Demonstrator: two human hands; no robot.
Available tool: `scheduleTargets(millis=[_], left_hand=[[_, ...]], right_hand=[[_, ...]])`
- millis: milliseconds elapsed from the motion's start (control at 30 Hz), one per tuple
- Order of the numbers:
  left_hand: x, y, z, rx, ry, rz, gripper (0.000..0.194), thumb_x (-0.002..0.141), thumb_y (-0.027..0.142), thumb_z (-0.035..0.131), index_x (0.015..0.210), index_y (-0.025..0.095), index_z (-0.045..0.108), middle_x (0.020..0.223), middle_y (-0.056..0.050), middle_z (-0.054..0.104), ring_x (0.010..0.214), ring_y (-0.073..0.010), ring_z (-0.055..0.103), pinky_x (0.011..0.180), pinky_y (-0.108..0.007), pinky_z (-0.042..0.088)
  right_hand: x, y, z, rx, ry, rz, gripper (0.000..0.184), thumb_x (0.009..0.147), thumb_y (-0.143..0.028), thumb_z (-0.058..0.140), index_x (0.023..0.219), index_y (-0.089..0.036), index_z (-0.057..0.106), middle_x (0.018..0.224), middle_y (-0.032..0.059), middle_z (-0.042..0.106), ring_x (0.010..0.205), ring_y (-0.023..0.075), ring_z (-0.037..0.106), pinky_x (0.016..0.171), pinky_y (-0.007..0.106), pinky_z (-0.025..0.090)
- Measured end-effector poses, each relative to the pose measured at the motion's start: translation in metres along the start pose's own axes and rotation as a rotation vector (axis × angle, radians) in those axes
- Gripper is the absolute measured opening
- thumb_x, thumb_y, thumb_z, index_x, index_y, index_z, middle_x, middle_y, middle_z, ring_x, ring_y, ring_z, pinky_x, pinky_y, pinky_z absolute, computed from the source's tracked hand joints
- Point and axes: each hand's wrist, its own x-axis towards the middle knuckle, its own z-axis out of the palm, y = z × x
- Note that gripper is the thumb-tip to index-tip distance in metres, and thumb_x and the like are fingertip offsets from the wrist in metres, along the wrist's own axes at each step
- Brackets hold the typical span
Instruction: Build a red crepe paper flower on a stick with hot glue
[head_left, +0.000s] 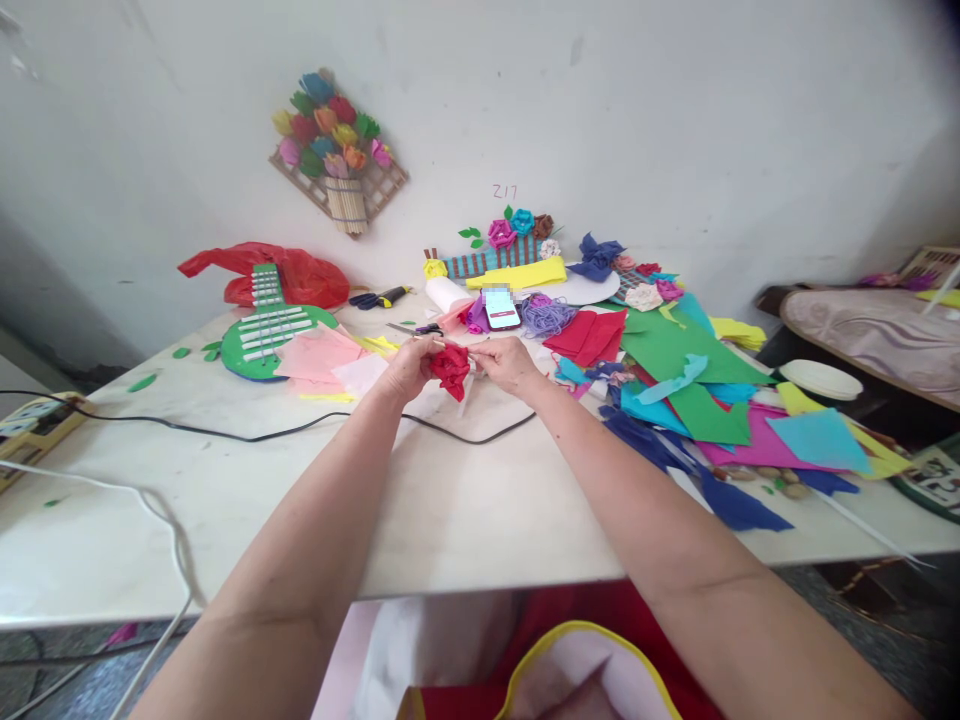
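Above the middle of the table, my left hand point(413, 369) is closed around a red crepe-paper flower point(451, 371). My right hand point(507, 366) pinches at the flower's right side; what lies between its fingertips is too small to make out. A thin white strip point(466, 396) hangs below the flower. Just beyond the hands are dark-handled scissors point(427, 330), a phone point(501, 309) with a lit screen and a bundle of purple yarn point(548, 316). Pink paper sheets point(319, 357) lie to the left of my left hand.
Coloured paper sheets point(686, 345) cover the table's right side, beside red paper point(589, 337). A green guitar-shaped craft point(271, 340) and a red plastic bag point(300, 277) lie at left. A black cable point(277, 436) crosses the table in front of the hands. Pliers point(381, 297) lie behind.
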Motion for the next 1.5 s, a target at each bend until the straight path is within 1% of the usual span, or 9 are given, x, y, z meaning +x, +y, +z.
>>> scheduleTargets(millis=[200, 500, 567, 700, 800, 1033, 1133, 1300, 1500], left_hand=[[0.001, 0.001, 0.001, -0.01, 0.028, 0.021, 0.015, 0.057, 0.017, 0.057, 0.068, 0.012, 0.067, 0.059, -0.005, 0.063, 0.051, -0.015, 0.055, 0.047, -0.025, 0.045], [0.0, 0.003, 0.005, -0.063, 0.119, -0.003, 0.008, 0.056, 0.013, 0.054, 0.059, 0.012, 0.062, 0.053, -0.004, 0.061, 0.047, -0.014, 0.054, 0.045, -0.024, 0.045], [-0.001, 0.004, 0.004, -0.071, 0.122, -0.023, 0.01, 0.057, 0.013, 0.054, 0.062, 0.011, 0.062, 0.054, -0.004, 0.061, 0.047, -0.0141, 0.054, 0.045, -0.024, 0.046], [-0.001, 0.005, 0.001, -0.059, 0.085, -0.021, 0.027, 0.059, 0.012, 0.057, 0.084, 0.009, 0.066, 0.063, -0.005, 0.066, 0.051, -0.0146, 0.059, 0.047, -0.024, 0.047], [0.0, 0.005, -0.003, -0.063, 0.06, 0.001, 0.031, 0.06, 0.01, 0.058, 0.091, 0.009, 0.065, 0.065, -0.004, 0.067, 0.053, -0.0144, 0.06, 0.05, -0.024, 0.049], [-0.001, -0.001, -0.01, -0.092, -0.049, 0.107, 0.029, 0.061, 0.009, 0.069, 0.09, 0.011, 0.065, 0.07, -0.005, 0.07, 0.059, -0.0159, 0.065, 0.061, -0.028, 0.053], [0.0, -0.003, -0.013, -0.109, -0.08, 0.109, 0.03, 0.06, 0.01, 0.072, 0.089, 0.012, 0.065, 0.073, -0.006, 0.071, 0.061, -0.0168, 0.066, 0.064, -0.029, 0.053], [0.002, -0.005, -0.018, -0.098, -0.099, 0.085, 0.031, 0.062, 0.013, 0.073, 0.092, 0.011, 0.066, 0.074, -0.006, 0.071, 0.063, -0.0179, 0.067, 0.065, -0.032, 0.055], [0.001, -0.003, -0.015, -0.082, -0.059, 0.076, 0.027, 0.061, 0.013, 0.072, 0.088, 0.013, 0.068, 0.069, -0.003, 0.069, 0.057, -0.0158, 0.064, 0.057, -0.028, 0.053]], right_hand=[[-0.001, -0.003, 0.001, -0.113, 0.033, -0.024, 0.025, 0.086, -0.017, 0.053, 0.083, -0.019, 0.078, 0.077, 0.0051, 0.074, 0.078, 0.0178, 0.066, 0.073, 0.025, 0.045], [-0.003, 0.0, 0.007, -0.199, 0.113, -0.093, 0.026, 0.088, -0.02, 0.051, 0.087, -0.021, 0.078, 0.078, 0.0042, 0.075, 0.077, 0.018, 0.068, 0.072, 0.025, 0.048], [-0.003, 0.002, 0.008, -0.199, 0.122, -0.111, 0.027, 0.088, -0.02, 0.051, 0.087, -0.021, 0.078, 0.077, 0.0041, 0.075, 0.076, 0.0186, 0.068, 0.071, 0.026, 0.049], [-0.002, 0.004, 0.008, -0.192, 0.137, -0.161, 0.028, 0.089, -0.02, 0.051, 0.096, -0.023, 0.078, 0.078, 0.0037, 0.074, 0.077, 0.0182, 0.068, 0.072, 0.026, 0.05], [-0.002, 0.004, 0.007, -0.22, 0.134, -0.189, 0.029, 0.089, -0.019, 0.052, 0.104, -0.023, 0.076, 0.081, 0.0045, 0.074, 0.079, 0.0175, 0.067, 0.074, 0.025, 0.05], [-0.005, 0.0, 0.002, -0.314, 0.1, -0.241, 0.032, 0.089, -0.015, 0.052, 0.111, -0.023, 0.074, 0.086, 0.006, 0.074, 0.079, 0.0165, 0.066, 0.07, 0.023, 0.047], [-0.005, 0.0, 0.002, -0.334, 0.096, -0.259, 0.033, 0.09, -0.015, 0.05, 0.111, -0.023, 0.074, 0.086, 0.0057, 0.073, 0.078, 0.0164, 0.065, 0.07, 0.024, 0.047], [-0.005, 0.002, 0.003, -0.344, 0.113, -0.266, 0.032, 0.09, -0.016, 0.049, 0.109, -0.022, 0.074, 0.083, 0.0058, 0.072, 0.077, 0.0163, 0.064, 0.069, 0.024, 0.046], [-0.003, 0.007, 0.007, -0.305, 0.157, -0.266, 0.027, 0.09, -0.018, 0.052, 0.102, -0.022, 0.076, 0.08, 0.0045, 0.072, 0.076, 0.0155, 0.064, 0.068, 0.024, 0.046]])
